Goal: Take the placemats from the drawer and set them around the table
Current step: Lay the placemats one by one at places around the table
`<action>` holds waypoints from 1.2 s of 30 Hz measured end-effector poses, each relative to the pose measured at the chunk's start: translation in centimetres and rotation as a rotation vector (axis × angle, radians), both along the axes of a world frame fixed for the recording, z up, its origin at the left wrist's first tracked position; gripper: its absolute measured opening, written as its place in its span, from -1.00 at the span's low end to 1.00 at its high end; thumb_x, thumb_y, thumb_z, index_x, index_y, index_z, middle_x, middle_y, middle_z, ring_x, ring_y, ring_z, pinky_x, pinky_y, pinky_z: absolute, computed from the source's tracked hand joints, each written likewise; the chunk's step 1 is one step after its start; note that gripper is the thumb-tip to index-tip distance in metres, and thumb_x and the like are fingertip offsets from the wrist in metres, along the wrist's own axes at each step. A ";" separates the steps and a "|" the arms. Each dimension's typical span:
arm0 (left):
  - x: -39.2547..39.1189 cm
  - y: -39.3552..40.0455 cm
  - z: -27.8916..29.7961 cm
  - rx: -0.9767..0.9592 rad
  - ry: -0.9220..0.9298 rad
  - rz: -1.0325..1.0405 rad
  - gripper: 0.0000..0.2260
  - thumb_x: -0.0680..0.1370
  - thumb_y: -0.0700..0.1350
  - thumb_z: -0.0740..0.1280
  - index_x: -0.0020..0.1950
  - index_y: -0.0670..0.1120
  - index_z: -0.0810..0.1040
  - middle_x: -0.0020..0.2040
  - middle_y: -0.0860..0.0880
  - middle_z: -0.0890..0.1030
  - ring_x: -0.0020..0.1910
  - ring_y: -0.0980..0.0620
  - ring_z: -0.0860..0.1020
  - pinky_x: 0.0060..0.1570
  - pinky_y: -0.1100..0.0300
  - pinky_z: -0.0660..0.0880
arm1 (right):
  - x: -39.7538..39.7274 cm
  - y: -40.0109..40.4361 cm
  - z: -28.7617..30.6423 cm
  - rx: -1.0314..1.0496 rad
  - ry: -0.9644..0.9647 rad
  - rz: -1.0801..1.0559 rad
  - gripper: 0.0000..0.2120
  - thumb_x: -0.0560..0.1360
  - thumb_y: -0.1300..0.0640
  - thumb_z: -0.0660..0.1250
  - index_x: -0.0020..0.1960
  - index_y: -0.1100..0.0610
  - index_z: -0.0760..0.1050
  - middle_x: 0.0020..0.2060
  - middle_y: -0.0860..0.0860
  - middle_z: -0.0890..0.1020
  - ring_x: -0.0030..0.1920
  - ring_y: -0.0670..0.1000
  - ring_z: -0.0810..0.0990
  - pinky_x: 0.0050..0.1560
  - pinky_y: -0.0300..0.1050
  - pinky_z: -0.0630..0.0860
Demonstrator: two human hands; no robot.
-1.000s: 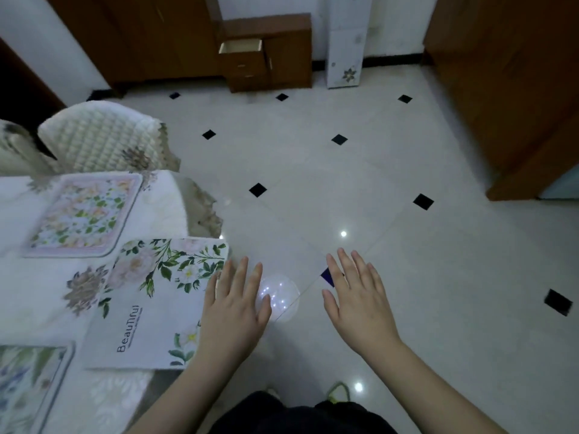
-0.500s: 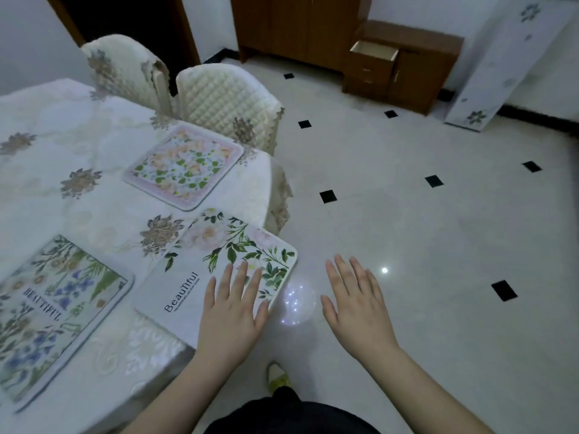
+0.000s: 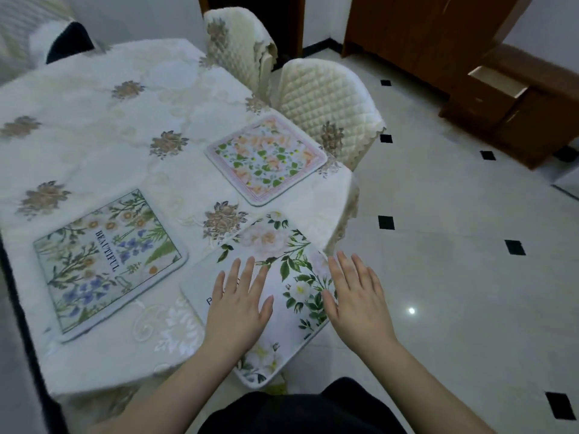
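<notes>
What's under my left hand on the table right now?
Your left hand lies flat on the white placemat with pink roses and green leaves. Its printed word is mostly covered by the hand. The mat's near corner overhangs the cream embroidered tablecloth.

Worktop (image 3: 94, 126) is covered by matt cream cloth with embroidered flowers. Placemats (image 3: 266, 158) look smooth, printed, slightly sheened. Chairs (image 3: 326, 101) behind the worktop are covered in quilted fabric. Floor (image 3: 438, 277) is glossy tile; cabinet (image 3: 513, 111) is polished wood.

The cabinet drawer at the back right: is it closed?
No, the drawer stands pulled out from the wooden cabinet, its pale inside showing.
</notes>
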State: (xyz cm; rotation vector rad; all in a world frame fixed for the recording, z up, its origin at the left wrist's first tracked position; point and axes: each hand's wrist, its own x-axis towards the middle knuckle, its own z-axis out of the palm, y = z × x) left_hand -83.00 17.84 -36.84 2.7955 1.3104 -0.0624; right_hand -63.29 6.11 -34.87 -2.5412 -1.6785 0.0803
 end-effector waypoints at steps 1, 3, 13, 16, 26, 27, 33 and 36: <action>-0.1 0.0 -0.1 -0.012 0.002 0.024 -0.44 0.58 0.17 0.06 0.45 -0.08 0.47 0.46 -0.16 0.44 0.45 -0.23 0.40 0.38 -0.17 0.16 | 0.3 0.7 -0.1 -0.005 0.005 0.030 -0.43 0.55 -0.08 0.09 0.50 0.14 0.31 0.45 0.11 0.41 0.44 0.19 0.38 0.43 0.09 0.13; -0.1 0.0 -0.4 -0.023 0.008 0.072 -0.44 0.58 0.17 0.06 0.46 -0.08 0.46 0.46 -0.16 0.44 0.44 -0.23 0.40 0.38 -0.17 0.16 | 1.1 2.2 -0.2 -0.010 0.024 0.087 -0.42 0.56 -0.09 0.08 0.50 0.14 0.31 0.46 0.11 0.41 0.44 0.19 0.38 0.42 0.10 0.15; 0.3 -0.6 -2.7 -0.125 0.068 0.390 -0.39 0.66 0.20 -0.21 0.51 -0.03 0.38 0.49 -0.13 0.41 0.46 -0.20 0.37 0.42 -0.11 0.13 | 5.9 9.0 -2.3 -0.068 0.027 0.426 -0.41 0.50 -0.06 0.24 0.47 0.14 0.39 0.44 0.10 0.43 0.43 0.18 0.41 0.43 0.13 0.11; 0.4 -1.9 -3.4 -0.162 0.076 0.493 -0.40 0.66 0.20 -0.20 0.50 -0.02 0.38 0.47 -0.13 0.44 0.44 -0.20 0.40 0.41 -0.11 0.18 | 6.9 10.4 -3.1 -0.117 0.030 0.498 -0.41 0.49 -0.08 0.23 0.47 0.13 0.40 0.43 0.11 0.45 0.41 0.18 0.43 0.43 0.11 0.09; 0.8 -5.3 -5.1 -0.254 0.066 0.717 -0.47 0.56 0.13 0.07 0.43 -0.06 0.51 0.42 -0.18 0.49 0.37 -0.21 0.49 0.24 -0.20 0.48 | 5.9 11.7 -5.7 -0.254 0.054 0.685 -0.40 0.62 -0.10 0.06 0.60 0.09 0.09 0.59 0.06 0.13 0.58 0.13 0.09 0.54 0.12 -0.03; 0.6 -5.3 -5.4 -0.271 0.062 0.725 -0.48 0.57 0.13 0.07 0.42 -0.06 0.51 0.41 -0.18 0.50 0.36 -0.22 0.50 0.22 -0.19 0.50 | 5.6 11.7 -5.8 -0.264 0.049 0.686 -0.40 0.62 -0.10 0.05 0.61 0.08 0.08 0.59 0.06 0.12 0.58 0.13 0.07 0.54 0.11 -0.05; -1.3 -5.4 -6.6 -0.311 0.056 0.705 -0.48 0.57 0.15 0.07 0.47 0.02 0.45 0.45 -0.10 0.47 0.36 -0.16 0.51 0.19 -0.15 0.52 | 3.9 10.8 -7.0 -0.358 0.029 0.662 -0.39 0.53 -0.17 0.00 0.44 0.10 0.44 0.43 0.11 0.46 0.42 0.20 0.43 0.36 0.21 0.37; -1.7 -5.4 -6.8 -0.307 0.053 0.681 -0.48 0.58 0.17 0.07 0.47 0.02 0.46 0.44 -0.11 0.48 0.36 -0.17 0.51 0.19 -0.15 0.53 | 3.6 10.7 -7.9 -0.371 0.025 0.664 -0.38 0.55 -0.21 0.00 0.46 0.10 0.40 0.45 0.14 0.42 0.43 0.21 0.40 0.35 0.22 0.38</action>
